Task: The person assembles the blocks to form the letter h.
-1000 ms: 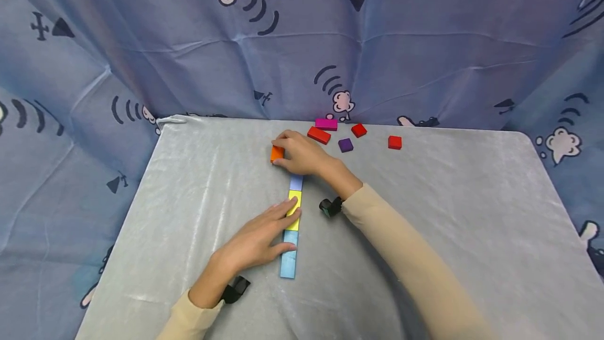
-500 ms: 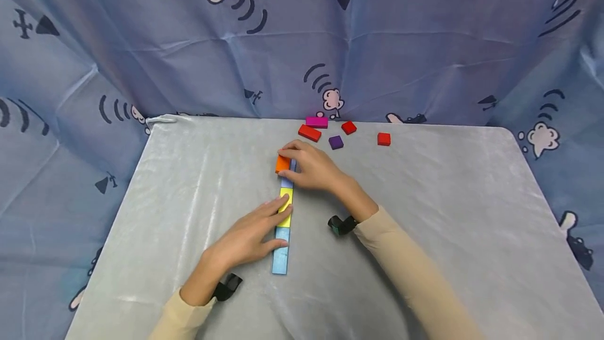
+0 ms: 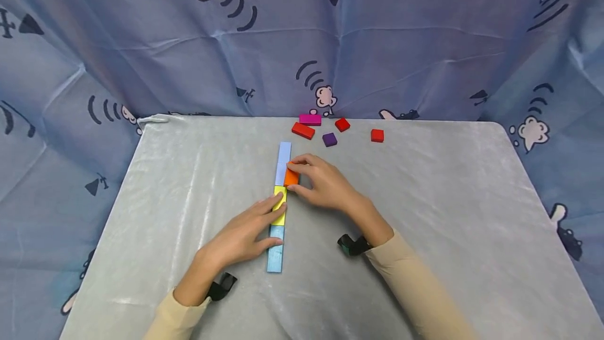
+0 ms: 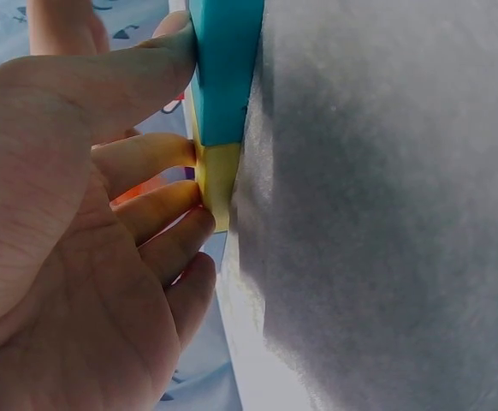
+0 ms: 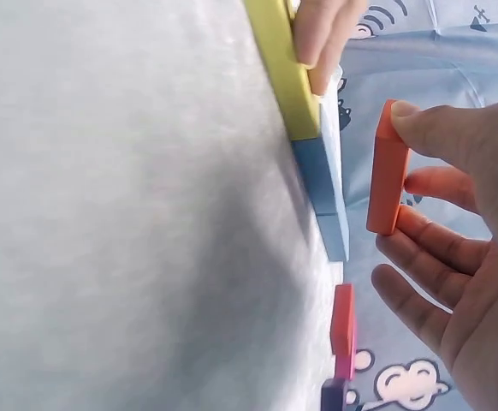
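Note:
In the head view, a straight row of flat blocks runs away from the person. Light blue blocks (image 3: 275,258) lie nearest, a yellow block (image 3: 280,218) is in the middle, and pale periwinkle blocks (image 3: 283,164) are at the far end. My left hand (image 3: 243,237) rests on the row, its thumb on the light blue part and fingertips on the yellow block. An orange block (image 3: 291,177) is pinched by its ends between the thumb and fingers of my right hand (image 3: 325,185). The right wrist view shows that orange block (image 5: 388,171) raised off the table, beside the periwinkle blocks (image 5: 322,175).
Toward the back edge of the grey-covered table (image 3: 448,198) lie a magenta block (image 3: 310,119), a long red block (image 3: 303,130), a purple block (image 3: 330,139) and two small red blocks, one (image 3: 342,124) left of the other (image 3: 377,135). Patterned blue cloth (image 3: 264,67) hangs behind.
My right hand has carried the orange block from left of the row's far end across to its right side and nearer the person. The left hand stays on the row; the view has shifted slightly.

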A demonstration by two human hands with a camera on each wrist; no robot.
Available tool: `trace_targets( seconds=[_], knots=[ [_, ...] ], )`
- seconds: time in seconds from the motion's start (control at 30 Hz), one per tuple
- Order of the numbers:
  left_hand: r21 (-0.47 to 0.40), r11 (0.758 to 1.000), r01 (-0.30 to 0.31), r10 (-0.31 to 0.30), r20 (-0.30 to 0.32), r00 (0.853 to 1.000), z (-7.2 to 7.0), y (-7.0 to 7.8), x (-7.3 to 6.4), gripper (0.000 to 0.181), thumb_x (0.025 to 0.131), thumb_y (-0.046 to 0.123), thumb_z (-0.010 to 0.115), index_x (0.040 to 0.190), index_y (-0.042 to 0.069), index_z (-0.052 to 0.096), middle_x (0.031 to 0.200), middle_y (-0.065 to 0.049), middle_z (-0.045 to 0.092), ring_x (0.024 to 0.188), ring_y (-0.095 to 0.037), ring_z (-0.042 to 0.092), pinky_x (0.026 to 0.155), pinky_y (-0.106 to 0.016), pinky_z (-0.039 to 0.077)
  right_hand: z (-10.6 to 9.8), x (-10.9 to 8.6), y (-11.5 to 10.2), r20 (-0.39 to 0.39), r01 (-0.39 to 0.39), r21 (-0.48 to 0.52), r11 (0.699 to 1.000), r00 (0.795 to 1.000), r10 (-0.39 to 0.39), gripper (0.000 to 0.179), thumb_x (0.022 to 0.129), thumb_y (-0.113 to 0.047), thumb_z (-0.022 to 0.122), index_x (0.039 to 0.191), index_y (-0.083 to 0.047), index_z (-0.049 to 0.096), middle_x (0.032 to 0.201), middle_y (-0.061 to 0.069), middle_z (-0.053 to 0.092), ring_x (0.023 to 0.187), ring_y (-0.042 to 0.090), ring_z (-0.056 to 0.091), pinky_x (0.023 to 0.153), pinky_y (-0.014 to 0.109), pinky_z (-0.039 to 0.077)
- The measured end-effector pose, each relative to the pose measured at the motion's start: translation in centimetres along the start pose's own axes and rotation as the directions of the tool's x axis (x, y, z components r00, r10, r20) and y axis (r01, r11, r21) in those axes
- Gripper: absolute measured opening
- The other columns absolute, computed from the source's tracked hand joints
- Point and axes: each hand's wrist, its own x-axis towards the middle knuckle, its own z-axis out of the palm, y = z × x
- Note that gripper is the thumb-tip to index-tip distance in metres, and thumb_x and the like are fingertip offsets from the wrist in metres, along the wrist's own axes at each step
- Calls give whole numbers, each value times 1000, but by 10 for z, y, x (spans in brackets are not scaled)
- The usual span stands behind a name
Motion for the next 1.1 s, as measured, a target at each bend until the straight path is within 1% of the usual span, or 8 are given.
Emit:
trace_targets(
  seconds=[0.23,0.43,0.57,0.7,0.87,1.0,1.1],
  knots=[
    [-7,1000,8,-8,-3,1000,-1,0,1,77,97,31,78,161,6,43,177,-11,26,164,-29,29,134,-48,28,3,-27,2,-17,-34,18,999,999,34,55,96,-31,81,144,-9,67,142,10,66,131,27,64,114,47,55],
    [-10,999,33,-32,8,999,-3,1,0,79,97,33,78,162,8,42,177,-8,25,165,-27,27,134,-47,27,3,-50,-3,-15,0,0,1000,1000,0,55,94,-30,82,143,-8,68,141,9,66,130,27,64,113,46,56],
    [-17,999,36,-36,19,999,-3,1,0,79,97,34,78,163,9,41,178,-6,23,165,-25,26,135,-45,26,4,-64,-6,-18,11,-21,1000,1000,-12,54,93,-29,84,141,-8,69,138,8,67,126,26,66,109,46,58],
    [-16,999,41,-41,18,999,-3,1,-1,79,97,33,78,162,9,41,178,-7,24,165,-26,27,135,-46,26,8,-76,-7,-14,36,-39,999,999,-36,55,92,-30,84,140,-9,70,136,6,68,123,23,67,107,43,60],
    [-16,1000,24,-24,8,1000,-2,2,0,79,96,31,79,162,7,42,177,-10,25,164,-28,27,134,-48,27,14,-93,-9,-9,43,-60,997,999,-43,55,92,-33,84,141,-11,70,137,4,67,123,22,66,106,41,61],
    [-14,1000,15,-15,3,1000,0,1,0,77,97,31,78,161,6,43,177,-10,26,164,-29,27,134,-48,28,13,-108,-15,6,42,-96,994,999,-41,55,92,-35,84,140,-12,70,136,3,67,123,21,66,106,41,60],
    [-11,1000,10,-10,1,1000,0,1,0,77,97,31,78,161,6,43,177,-10,26,164,-29,27,134,-48,27,12,-118,-18,-5,45,-111,993,999,-45,55,91,-36,85,139,-12,71,135,3,68,122,21,66,105,41,61]
  ],
)
